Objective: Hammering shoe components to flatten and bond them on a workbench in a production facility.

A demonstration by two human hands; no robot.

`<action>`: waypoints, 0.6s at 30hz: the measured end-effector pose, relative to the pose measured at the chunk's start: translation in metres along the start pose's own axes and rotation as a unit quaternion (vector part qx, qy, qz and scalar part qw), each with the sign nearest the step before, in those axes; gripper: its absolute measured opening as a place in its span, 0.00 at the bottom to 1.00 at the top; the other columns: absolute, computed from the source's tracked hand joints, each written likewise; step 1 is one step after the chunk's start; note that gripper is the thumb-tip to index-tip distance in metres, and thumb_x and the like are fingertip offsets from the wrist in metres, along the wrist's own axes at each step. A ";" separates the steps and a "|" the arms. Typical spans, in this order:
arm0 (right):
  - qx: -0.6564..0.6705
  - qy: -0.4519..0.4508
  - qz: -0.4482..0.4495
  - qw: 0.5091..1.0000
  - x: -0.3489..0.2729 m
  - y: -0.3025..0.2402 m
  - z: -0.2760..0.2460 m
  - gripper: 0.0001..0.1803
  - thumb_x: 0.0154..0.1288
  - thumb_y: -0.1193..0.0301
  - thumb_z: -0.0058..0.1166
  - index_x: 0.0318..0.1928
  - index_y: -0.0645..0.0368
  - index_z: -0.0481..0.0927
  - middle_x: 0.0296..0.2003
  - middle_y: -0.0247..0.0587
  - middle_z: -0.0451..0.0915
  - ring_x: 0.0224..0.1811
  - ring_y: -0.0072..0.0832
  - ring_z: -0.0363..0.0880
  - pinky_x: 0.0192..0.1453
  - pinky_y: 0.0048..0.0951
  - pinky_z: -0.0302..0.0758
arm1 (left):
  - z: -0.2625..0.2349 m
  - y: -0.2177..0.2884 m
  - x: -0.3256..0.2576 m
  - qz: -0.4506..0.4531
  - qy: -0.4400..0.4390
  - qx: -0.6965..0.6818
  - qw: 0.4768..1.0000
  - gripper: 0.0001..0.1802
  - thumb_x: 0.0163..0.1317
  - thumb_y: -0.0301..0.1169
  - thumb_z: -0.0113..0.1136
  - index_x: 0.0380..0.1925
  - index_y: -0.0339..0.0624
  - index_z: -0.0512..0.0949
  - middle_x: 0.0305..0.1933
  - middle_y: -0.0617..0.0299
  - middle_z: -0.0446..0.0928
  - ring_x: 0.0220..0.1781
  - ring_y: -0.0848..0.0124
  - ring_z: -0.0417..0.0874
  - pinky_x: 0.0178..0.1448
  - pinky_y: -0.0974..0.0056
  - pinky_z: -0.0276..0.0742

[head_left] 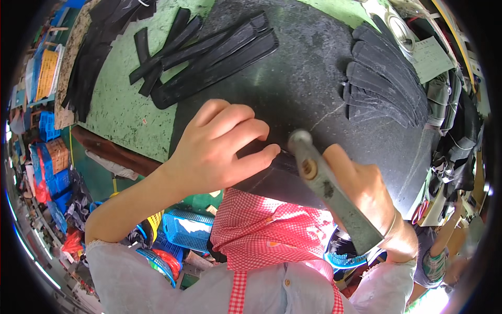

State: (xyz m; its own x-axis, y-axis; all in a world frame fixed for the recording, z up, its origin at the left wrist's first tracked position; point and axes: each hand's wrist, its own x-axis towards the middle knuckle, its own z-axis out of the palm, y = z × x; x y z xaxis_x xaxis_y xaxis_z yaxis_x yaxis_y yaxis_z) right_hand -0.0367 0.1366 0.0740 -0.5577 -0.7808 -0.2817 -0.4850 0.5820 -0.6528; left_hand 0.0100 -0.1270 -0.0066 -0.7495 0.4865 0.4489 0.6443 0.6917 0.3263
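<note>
Within right hand (368, 186), one hammer (342, 204)

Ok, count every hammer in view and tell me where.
1: the hammer in the right hand, partly over the dark work surface. Others could be hidden.

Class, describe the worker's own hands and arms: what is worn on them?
Both the left hand and the right hand are gloveless. The pale grey-blue cloth sleeves stop well short of the wrists; the left one's edge looks frilled. A thin yellowish band circles the right wrist; the left shows none.
</note>
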 end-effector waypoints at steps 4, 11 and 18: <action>0.048 -0.032 -0.006 0.998 0.010 0.000 0.004 0.12 0.73 0.71 0.55 0.50 0.63 0.70 0.29 0.52 0.81 0.33 0.55 0.85 0.36 0.50 0.81 | -0.005 -0.011 -0.005 -0.080 -0.022 -0.065 0.994 0.19 0.40 0.32 0.80 0.37 0.59 0.91 0.40 0.73 0.81 0.47 0.62 0.78 0.50 0.54 0.72; 0.040 -0.009 -0.008 0.999 0.019 -0.010 0.014 0.10 0.74 0.72 0.56 0.49 0.63 0.71 0.28 0.55 0.81 0.33 0.54 0.87 0.34 0.51 0.81 | -0.010 -0.010 -0.011 -0.119 0.017 -0.053 0.991 0.17 0.41 0.32 0.82 0.36 0.58 0.90 0.41 0.71 0.81 0.47 0.61 0.78 0.51 0.55 0.73; 0.041 -0.019 -0.022 0.999 0.029 -0.009 0.019 0.17 0.68 0.71 0.58 0.52 0.62 0.70 0.29 0.56 0.81 0.33 0.56 0.85 0.35 0.53 0.80 | -0.011 -0.006 -0.020 -0.111 0.031 -0.018 0.993 0.15 0.45 0.32 0.81 0.36 0.57 0.90 0.40 0.72 0.81 0.48 0.61 0.78 0.53 0.54 0.71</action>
State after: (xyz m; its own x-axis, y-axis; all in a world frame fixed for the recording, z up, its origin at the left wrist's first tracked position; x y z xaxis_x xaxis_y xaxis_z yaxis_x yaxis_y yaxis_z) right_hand -0.0358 0.1042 0.0581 -0.5095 -0.8147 -0.2770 -0.4515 0.5271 -0.7199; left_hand 0.0224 -0.1471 -0.0085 -0.8638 0.2892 0.4126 0.4699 0.7580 0.4524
